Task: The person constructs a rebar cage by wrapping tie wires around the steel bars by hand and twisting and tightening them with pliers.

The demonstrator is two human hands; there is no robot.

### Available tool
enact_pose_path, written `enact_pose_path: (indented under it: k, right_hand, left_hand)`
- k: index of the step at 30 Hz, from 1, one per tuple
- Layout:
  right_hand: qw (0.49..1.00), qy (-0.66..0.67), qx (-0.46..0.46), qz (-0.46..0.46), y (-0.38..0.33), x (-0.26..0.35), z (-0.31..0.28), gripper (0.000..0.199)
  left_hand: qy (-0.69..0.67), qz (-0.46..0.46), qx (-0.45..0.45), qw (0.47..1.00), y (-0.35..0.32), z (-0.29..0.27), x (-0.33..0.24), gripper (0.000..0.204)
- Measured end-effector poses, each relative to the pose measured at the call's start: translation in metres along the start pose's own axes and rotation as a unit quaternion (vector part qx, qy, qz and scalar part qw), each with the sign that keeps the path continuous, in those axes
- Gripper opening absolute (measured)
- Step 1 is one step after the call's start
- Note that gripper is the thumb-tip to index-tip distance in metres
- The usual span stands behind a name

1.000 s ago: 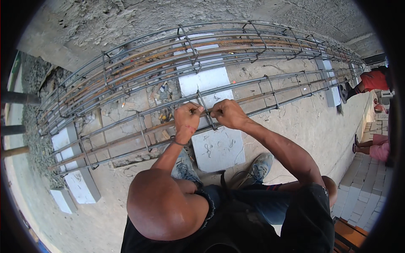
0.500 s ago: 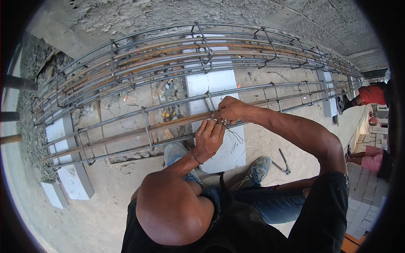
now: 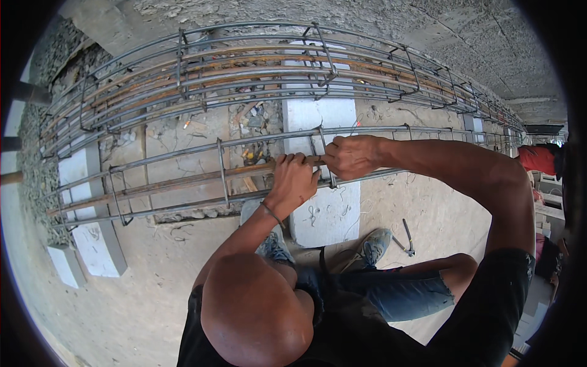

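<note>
In the nearer reinforcement cage, a rusty rebar [image 3: 244,171] runs lengthwise between greyer bars. My left hand [image 3: 295,183] is closed with its fingers over this rebar. Just to its right, my right hand [image 3: 353,157] is curled closed around the same rebar, by a steel stirrup [image 3: 330,174]. Its fingertips are hidden, so any tie wire in them does not show. Beneath the hands lies a white block [image 3: 324,214] with loose wire bits on it.
A second rebar cage [image 3: 244,73] runs along the far side by a rough concrete wall. Another white block [image 3: 101,244] supports the left end. Pincers [image 3: 405,240] lie on the floor near my shoe [image 3: 376,244]. A person in red [image 3: 538,160] is at the far right.
My hands have drawn apart slightly, the left now lying over the rebar. The wire that dangled at them no longer shows. The view has shifted a little.
</note>
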State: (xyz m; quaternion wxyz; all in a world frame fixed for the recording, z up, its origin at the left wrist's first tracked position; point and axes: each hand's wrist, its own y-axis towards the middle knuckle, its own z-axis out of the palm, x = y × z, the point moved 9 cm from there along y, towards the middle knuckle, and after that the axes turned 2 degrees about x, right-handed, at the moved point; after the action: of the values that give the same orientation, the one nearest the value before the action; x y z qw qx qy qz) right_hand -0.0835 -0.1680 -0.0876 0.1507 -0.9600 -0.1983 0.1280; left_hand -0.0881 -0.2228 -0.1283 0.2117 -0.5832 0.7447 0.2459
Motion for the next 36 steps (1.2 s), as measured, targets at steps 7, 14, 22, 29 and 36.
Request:
enact_pose_path:
  k: [7, 14, 22, 29, 36]
  right_hand:
    - [0.566, 0.668, 0.235, 0.422, -0.02, -0.046, 0.063, 0.048]
    - [0.362, 0.756, 0.349, 0.42, -0.03, -0.007, 0.107, 0.029]
    - [0.952, 0.186, 0.21, 0.126, 0.027, -0.007, 0.019, 0.015]
    - [0.984, 0.041, 0.094, 0.144, -0.004, -0.021, -0.013, 0.017]
    - [0.84, 0.131, -0.145, 0.507, -0.168, -0.07, -0.106, 0.022]
  left_hand:
    - [-0.08, -0.045, 0.045, 0.995, 0.004, 0.016, 0.018, 0.013]
    - [-0.088, -0.019, -0.007, 0.996, 0.007, 0.013, 0.008, 0.011]
    - [-0.109, -0.067, 0.025, 0.992, 0.016, -0.001, 0.021, 0.015]
    - [-0.156, -0.069, 0.151, 0.974, 0.031, 0.008, 0.008, 0.02]
    - [-0.115, 0.131, -0.066, 0.983, 0.027, -0.017, -0.025, 0.016]
